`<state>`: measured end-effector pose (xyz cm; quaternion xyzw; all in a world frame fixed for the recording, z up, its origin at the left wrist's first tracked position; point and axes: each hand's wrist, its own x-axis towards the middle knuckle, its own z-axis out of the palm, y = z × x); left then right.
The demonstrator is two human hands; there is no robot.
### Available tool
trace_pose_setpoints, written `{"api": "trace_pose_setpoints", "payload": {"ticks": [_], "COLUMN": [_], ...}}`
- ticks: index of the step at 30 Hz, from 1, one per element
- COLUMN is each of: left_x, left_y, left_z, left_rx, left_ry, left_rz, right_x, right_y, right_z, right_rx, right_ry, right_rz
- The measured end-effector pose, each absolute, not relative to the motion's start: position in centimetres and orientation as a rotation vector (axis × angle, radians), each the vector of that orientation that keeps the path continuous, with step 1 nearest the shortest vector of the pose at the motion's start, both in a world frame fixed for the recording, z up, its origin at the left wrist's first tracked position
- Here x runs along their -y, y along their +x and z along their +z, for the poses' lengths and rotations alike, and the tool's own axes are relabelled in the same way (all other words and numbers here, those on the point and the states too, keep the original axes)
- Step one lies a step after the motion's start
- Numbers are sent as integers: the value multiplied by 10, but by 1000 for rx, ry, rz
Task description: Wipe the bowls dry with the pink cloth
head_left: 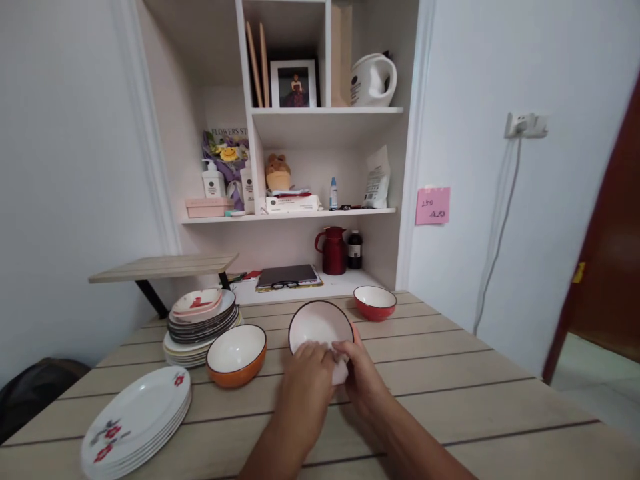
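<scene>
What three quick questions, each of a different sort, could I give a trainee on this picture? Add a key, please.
1. True or false: the red bowl stands on the table, apart from both the left hand and the right hand.

2. What is tilted up at the two hands?
A) a plate
B) a bowl
C) a jug

3. Fill the gap: the top plate at front left is printed with ___ flowers.

Key: 1 true; 2 B; 3 red.
</scene>
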<state>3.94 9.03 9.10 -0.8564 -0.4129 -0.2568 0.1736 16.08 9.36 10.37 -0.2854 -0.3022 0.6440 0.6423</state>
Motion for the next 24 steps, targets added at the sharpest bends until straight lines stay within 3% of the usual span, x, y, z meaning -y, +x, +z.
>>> {"api": "trace_pose_setpoints", "payload": {"ticks": [5,12,24], "left_x": [-97,-128,-116], "left_y": [30,-18,-1], "left_z": [73,93,38], "left_rx": [926,443,948], "left_ry": [-2428,-2255,-2012], "left_rz": [-900,-587,-767], "right_x": [-96,-99,-105], "right_y": [171,189,167], "right_z": [107,112,93], "right_rx": [794,894,808], "right_ry": [-629,-722,-569], "right_rz": [1455,1516,1539]}}
